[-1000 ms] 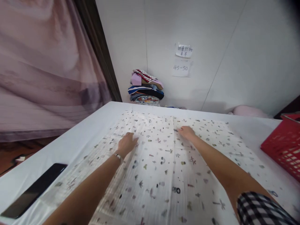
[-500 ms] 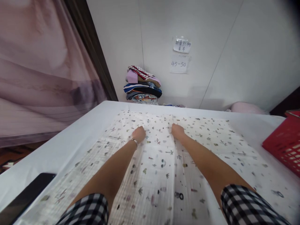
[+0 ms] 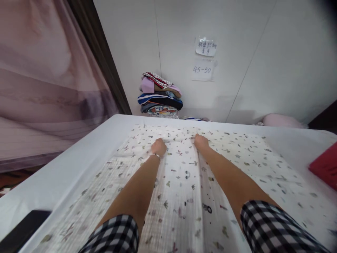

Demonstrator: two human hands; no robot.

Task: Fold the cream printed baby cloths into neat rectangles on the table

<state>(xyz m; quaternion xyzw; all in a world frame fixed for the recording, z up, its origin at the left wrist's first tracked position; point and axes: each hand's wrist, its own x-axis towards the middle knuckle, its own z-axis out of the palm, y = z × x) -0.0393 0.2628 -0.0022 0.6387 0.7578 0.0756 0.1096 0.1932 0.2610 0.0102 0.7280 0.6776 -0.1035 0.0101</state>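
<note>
Across the middle of the desk (image 3: pixel 97 151) lies the cloth (image 3: pixel 181 182), white with small scattered prints, its near edge cut off by the bottom of the view and part of it hidden under both forearms. The left hand (image 3: pixel 159 147) and the right hand (image 3: pixel 201 142) are both closed on it near its far edge, some way apart, with a crease running between them; their fingertips are tucked out of sight. Below the right hand a long ridge in the fabric comes toward the viewer. A bracelet (image 3: pixel 156 155) circles the left wrist, too small to make out in detail, and the checked sleeves (image 3: pixel 113 235) run out of view. At lower left, the phone (image 3: pixel 25 228) is cut by the frame; at the right edge only a piece of something red (image 3: pixel 326 165) shows. The desk is white. Behind it stands a pile of fabrics (image 3: pixel 160 96), its base hidden by the far edge, and farther right the top of something pink (image 3: pixel 283 120). On the pale wall (image 3: pixel 250 35) hang two papers, the lower (image 3: pixel 202 70) reading 45-50. A pink curtain (image 3: pixel 47 77) fills the left side, beside a dark strip (image 3: pixel 101 52). The upper right corner is a dark blur.
</note>
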